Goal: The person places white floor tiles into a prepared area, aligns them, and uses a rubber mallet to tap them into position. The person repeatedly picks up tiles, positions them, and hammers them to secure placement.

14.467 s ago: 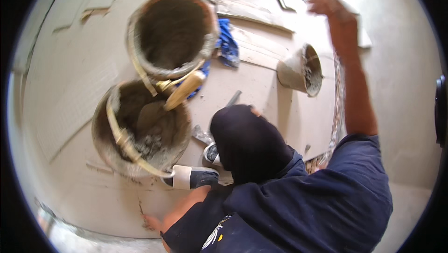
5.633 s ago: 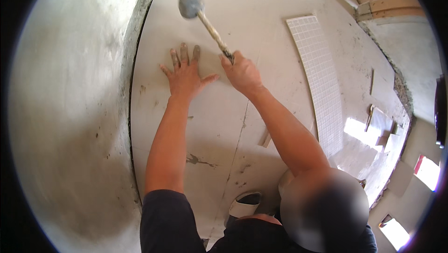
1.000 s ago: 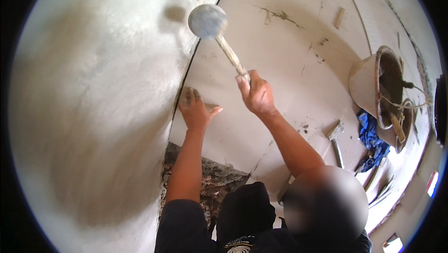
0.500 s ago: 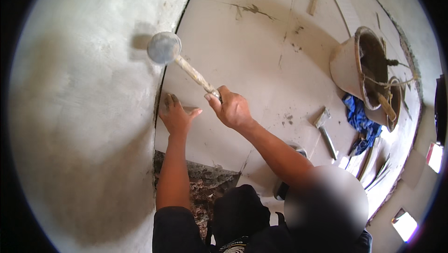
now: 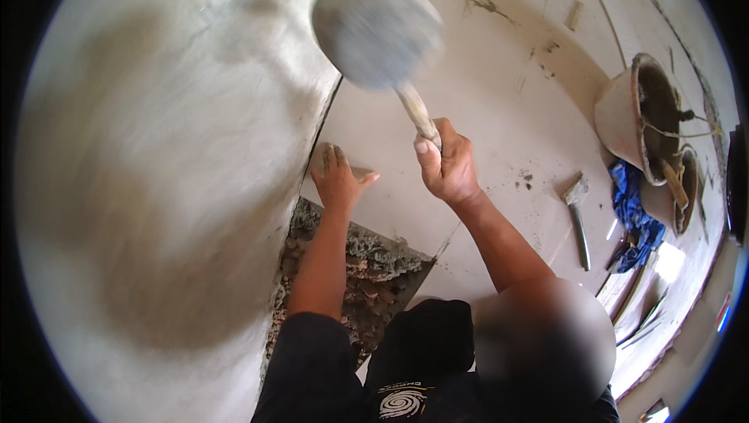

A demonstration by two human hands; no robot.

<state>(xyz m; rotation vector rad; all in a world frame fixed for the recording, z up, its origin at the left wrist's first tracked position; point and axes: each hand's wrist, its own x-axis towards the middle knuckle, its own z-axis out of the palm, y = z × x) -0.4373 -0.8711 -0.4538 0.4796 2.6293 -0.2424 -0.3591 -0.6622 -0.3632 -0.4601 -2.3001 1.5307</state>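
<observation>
My right hand (image 5: 451, 161) is wrapped around the pale handle of a mallet (image 5: 378, 33). The mallet's round grey head is raised above the floor and smeared by motion. Beside the wall (image 5: 172, 111), my left hand (image 5: 337, 181) lies with fingers spread on a large pale floor tile (image 5: 398, 130). Its thumb points to the right, and the fingertips are grey with dirt. Just below that tile's near edge, a rough patch of mortar and rubble (image 5: 363, 267) lies exposed under my left forearm.
To the right stand a mortar-stained bucket (image 5: 620, 115) and a smaller bucket (image 5: 655, 200) with a wooden handle sticking out. A blue cloth (image 5: 636, 212) lies by them. A hand tool with a grey handle (image 5: 579, 228) rests on the tiles. Dirt crumbs dot the floor.
The mallet has swung up off the floor, its head now larger and nearer to my view. My left hand stays on the tile. The view has shifted, showing more of the rubble patch.
</observation>
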